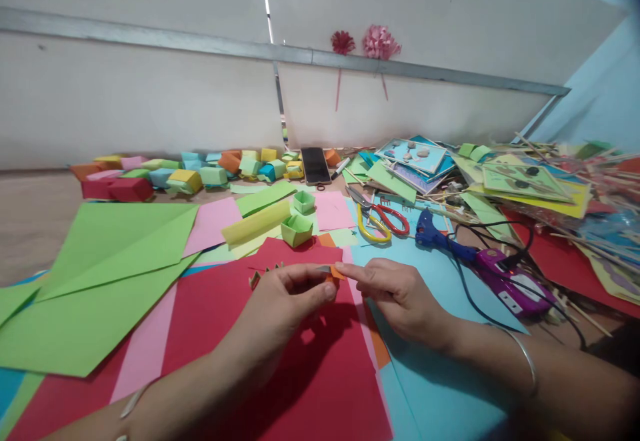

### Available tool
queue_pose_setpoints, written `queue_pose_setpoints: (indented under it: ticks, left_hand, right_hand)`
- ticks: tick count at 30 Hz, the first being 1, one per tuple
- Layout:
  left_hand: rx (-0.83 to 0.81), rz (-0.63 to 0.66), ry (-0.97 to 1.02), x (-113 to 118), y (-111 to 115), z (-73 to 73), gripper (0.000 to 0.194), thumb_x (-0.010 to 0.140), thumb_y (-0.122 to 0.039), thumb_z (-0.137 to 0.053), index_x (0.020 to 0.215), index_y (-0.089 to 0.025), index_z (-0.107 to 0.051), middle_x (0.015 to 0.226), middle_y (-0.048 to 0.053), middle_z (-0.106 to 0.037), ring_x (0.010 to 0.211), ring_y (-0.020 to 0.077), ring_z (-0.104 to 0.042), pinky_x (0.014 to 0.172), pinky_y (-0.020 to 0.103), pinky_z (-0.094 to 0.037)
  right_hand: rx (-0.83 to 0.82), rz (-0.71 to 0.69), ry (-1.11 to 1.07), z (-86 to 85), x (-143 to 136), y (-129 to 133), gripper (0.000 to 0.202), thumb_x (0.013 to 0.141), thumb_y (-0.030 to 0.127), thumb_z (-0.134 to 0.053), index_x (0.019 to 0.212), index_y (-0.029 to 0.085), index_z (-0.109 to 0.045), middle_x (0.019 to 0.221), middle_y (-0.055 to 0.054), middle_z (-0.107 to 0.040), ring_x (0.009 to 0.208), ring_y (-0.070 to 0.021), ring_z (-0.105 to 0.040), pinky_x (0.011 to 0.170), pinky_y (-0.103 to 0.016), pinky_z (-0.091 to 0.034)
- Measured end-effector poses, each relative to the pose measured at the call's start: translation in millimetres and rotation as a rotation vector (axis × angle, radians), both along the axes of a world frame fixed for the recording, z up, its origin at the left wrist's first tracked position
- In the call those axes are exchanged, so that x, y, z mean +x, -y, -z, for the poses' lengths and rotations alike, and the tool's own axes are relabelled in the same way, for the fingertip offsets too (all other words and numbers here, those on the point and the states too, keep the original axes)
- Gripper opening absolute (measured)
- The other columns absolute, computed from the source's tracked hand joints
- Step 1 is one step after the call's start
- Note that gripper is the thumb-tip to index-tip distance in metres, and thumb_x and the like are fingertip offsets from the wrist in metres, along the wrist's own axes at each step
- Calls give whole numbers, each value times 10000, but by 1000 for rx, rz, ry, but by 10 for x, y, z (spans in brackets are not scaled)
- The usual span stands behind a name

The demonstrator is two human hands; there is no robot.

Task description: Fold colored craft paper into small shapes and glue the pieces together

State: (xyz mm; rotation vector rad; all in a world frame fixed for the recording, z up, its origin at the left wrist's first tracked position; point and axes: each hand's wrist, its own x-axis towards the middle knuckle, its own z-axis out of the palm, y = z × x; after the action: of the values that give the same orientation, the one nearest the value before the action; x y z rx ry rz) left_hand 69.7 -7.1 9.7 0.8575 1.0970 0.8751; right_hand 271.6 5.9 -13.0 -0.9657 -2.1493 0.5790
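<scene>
Between the thumb and fingers of my left hand is a small folded orange paper piece. A greyish edge shows at its left side. My right hand meets the piece from the right, its index fingertip on the upper edge and the other fingers curled; its thumb is mostly hidden. Both hands are above a red paper sheet. Just beyond them stand a green folded paper box and a smaller green paper box. Partly behind my left hand lies a small zigzag-edged piece.
Scissors and a blue glue gun lie right, with a purple power strip and looping cables. Green sheets spread left. Folded paper blocks, a phone and a marker line the back. Cards and sticks are heaped right.
</scene>
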Motion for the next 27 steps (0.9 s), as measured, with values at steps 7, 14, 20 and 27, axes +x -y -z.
queue_pose_setpoints:
  ticks: [7,14,20,27]
  left_hand:
    - [8,-48,131,39,26,-42,336,662,-463,-814,701,-147,-706,638,21,-602,582,131,-542,560,266,-457]
    - [50,-66,-2,67,55,-58,289,663,-394,-810,764,-134,-735,703,71,-697,633,151,-593,574,257,-470]
    - [201,-89,-155,72,14,-53,203,648,-337,-761,704,-145,-734,577,34,-673,561,153,-593,558,267,-495]
    - [368,9,-281,133,78,-74,133,676,-285,-700,693,-167,-760,702,51,-741,662,170,-643,625,260,-506]
  right_hand:
    - [374,107,221,41,-17,63,458,954,136,-389,1332,283,-601,727,-30,-539,660,-153,-488,581,-259,-408]
    - [462,205,293,59,-54,108,426,982,174,-401,1333,308,-602,729,-50,-574,681,-170,-519,594,-274,-406]
    - [265,99,170,-42,-93,85,363,986,206,-407,1301,173,-586,896,-83,-645,782,-171,-605,683,-271,-492]
    - [167,60,37,-177,-165,167,157,965,201,-440,933,170,-591,801,-43,-663,704,-136,-595,659,-232,-470]
